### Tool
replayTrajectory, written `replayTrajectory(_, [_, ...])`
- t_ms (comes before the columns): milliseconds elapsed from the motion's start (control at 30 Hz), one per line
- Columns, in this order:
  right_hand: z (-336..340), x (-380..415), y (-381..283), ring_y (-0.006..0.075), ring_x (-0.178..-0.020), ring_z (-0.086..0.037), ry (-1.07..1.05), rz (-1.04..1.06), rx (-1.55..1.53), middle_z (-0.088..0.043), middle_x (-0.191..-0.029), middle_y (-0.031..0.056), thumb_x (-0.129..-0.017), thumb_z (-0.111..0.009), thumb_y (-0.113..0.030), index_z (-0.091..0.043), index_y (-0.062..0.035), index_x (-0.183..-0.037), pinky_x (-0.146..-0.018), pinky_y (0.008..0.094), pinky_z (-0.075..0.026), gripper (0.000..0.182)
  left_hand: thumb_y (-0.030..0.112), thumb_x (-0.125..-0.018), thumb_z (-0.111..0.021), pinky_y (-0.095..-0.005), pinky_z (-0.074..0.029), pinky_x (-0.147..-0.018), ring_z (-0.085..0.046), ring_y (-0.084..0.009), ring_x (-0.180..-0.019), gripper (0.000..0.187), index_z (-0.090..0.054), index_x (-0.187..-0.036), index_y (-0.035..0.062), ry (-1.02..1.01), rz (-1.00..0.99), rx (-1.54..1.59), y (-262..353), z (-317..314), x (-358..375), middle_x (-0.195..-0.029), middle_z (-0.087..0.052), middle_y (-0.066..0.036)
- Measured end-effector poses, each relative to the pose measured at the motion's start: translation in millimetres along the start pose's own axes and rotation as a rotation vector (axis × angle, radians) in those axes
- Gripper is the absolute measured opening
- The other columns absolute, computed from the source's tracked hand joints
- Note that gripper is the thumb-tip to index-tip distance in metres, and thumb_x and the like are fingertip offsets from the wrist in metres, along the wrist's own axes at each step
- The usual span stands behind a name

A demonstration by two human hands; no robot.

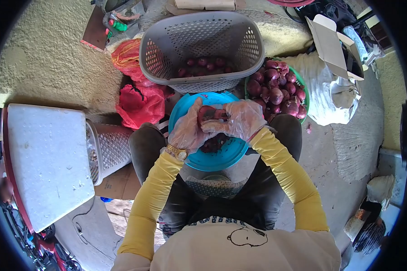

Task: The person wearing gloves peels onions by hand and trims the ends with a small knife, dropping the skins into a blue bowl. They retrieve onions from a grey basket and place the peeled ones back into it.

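Concrete floor [319, 158]; hands [185, 131] [248, 119] hold onion [208, 114] above blue basin [195, 160] — shirt lettering [220, 220] unclear.

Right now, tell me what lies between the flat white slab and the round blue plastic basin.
In the head view: a pale perforated plastic basket, then the dark-clad left knee.

You are seeing soft, fairly bright light, though its source is not showing. The white board [49, 167] at nine o'clock and the white sack [319, 90] toward two are looking brightest, while small highlights are glinting on your plastic gloves [185, 130]. Shadow is deepening inside the grey basket [203, 17] at twelve. The wide lens is bowing the outer scene, and blackness is rounding off the corners.
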State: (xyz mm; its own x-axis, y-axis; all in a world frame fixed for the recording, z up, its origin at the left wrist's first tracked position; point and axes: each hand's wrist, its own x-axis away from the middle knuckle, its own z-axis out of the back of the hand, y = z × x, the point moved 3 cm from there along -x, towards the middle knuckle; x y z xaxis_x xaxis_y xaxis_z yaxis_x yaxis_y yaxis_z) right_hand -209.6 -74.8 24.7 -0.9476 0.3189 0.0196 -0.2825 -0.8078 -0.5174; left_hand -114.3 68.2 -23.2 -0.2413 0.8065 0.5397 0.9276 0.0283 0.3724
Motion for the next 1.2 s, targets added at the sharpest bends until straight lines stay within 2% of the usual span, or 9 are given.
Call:
replayTrajectory(67, [0.4,-2.6,3.5,0.0396,-0.072,-0.069,-0.005,0.030,0.004,-0.067,-0.071,0.0211,-0.069,-0.072,-0.079,-0.075,-0.0058,-0.084,-0.068,0.0470,-0.055,0.075,0.046,-0.105,-0.053,-0.0466,-0.060,-0.085,-0.067,-0.0308,-0.097,0.054,-0.058,-0.120,-0.0055,0.010,0.028,0.114,-0.2,-6.9,-0.9,-0.110,-0.068,-0.020])
replayTrajectory(133, [-0.6,-4.2,7.0,0.0356,-0.075,-0.071,-0.066,0.039,0.095,-0.071,-0.075,0.0149,-0.071,-0.069,-0.080,-0.078,-0.0181,-0.100,-0.069,0.0471,-0.056,0.069,0.042,-0.104,-0.056,-0.0450,-0.060,-0.085,-0.067,-0.0316,-0.098,0.051,-0.059,-0.120,-0.0056,0.055,-0.006,0.156,-1.5,-7.7,-2.0,-0.110,-0.068,-0.020])
replayTrajectory(200, [-1.3,-7.4,7.7,0.0361,-0.075,-0.071,-0.076,0.027,0.154,-0.071,-0.075,0.0155,-0.069,-0.070,-0.081,-0.077,-0.0151,-0.096,-0.069,0.0470,-0.056,0.071,0.038,-0.103,-0.059,-0.0435,-0.059,-0.085,-0.067,-0.0324,-0.098,0.047,-0.059,-0.120,-0.0056,0.099,-0.040,0.198,-11.2,14.2,-17.3,-0.110,-0.068,-0.021])
replayTrajectory(267, [-3.2,-7.8,7.5,0.0365,-0.075,-0.071,-0.087,0.017,0.209,-0.070,-0.074,0.0162,-0.067,-0.071,-0.082,-0.076,-0.0121,-0.093,-0.069,0.0470,-0.056,0.074,0.032,-0.101,-0.063,-0.0409,-0.060,-0.083,-0.068,-0.0337,-0.097,0.041,-0.062,-0.117,-0.0051,0.153,-0.346,-0.211,-26.4,75.8,-54.4,-0.108,-0.069,-0.022])
replayTrajectory(600, [-12.7,-5.8,-4.8,0.0369,-0.073,-0.071,-0.035,-0.002,0.071,-0.070,-0.074,0.0175,-0.070,-0.067,-0.083,-0.075,-0.0117,-0.090,-0.068,0.0472,-0.056,0.075,0.028,-0.100,-0.063,-0.0361,-0.061,-0.075,-0.069,-0.0317,-0.094,0.031,-0.062,-0.110,-0.0009,0.150,-0.302,0.092,-17.4,47.1,-25.9,-0.104,-0.069,-0.020])
replayTrajectory(667, [-16.0,-4.4,-4.3,0.0373,-0.073,-0.070,-0.030,-0.033,0.018,-0.070,-0.074,0.0182,-0.070,-0.067,-0.083,-0.075,-0.0117,-0.090,-0.068,0.0474,-0.056,0.075,0.027,-0.101,-0.062,-0.0366,-0.061,-0.073,-0.069,-0.0300,-0.094,0.029,-0.059,-0.113,0.0008,0.093,-0.088,0.591,-15.5,-0.7,-7.9,-0.106,-0.068,-0.017])
replayTrajectory(800, [-25.5,-4.0,-0.4,0.0355,-0.070,-0.070,0.017,-0.034,-0.027,-0.070,-0.072,0.0157,-0.073,-0.070,-0.078,-0.075,-0.0089,-0.081,-0.066,0.0441,-0.055,0.070,0.029,-0.102,-0.060,-0.0365,-0.061,-0.076,-0.068,-0.0290,-0.096,0.032,-0.057,-0.118,0.0014,0.201,-0.183,0.658,-19.8,0.0,-8.3,-0.109,-0.068,-0.017])
replayTrajectory(867, [-26.7,-5.1,1.2,0.0351,-0.071,-0.070,-0.006,-0.062,-0.069,-0.071,-0.073,0.0156,-0.073,-0.070,-0.078,-0.076,-0.0092,-0.082,-0.066,0.0440,-0.055,0.069,0.030,-0.102,-0.059,-0.0381,-0.059,-0.084,-0.067,-0.0286,-0.101,0.032,-0.060,-0.116,0.0013,-0.003,-0.098,0.677,-22.9,17.6,-14.1,-0.109,-0.067,-0.019])
replayTrajectory(1200, [-11.5,-11.5,9.4,0.0335,-0.072,-0.071,-0.042,-0.015,-0.168,-0.071,-0.072,0.0120,-0.073,-0.074,-0.074,-0.076,-0.0109,-0.081,-0.066,0.0413,-0.055,0.064,0.026,-0.100,-0.063,-0.0450,-0.059,-0.086,-0.067,-0.0319,-0.103,0.034,-0.063,-0.117,-0.0033,0.085,-0.299,-0.022,-6.3,23.6,-19.1,-0.106,-0.069,-0.019])
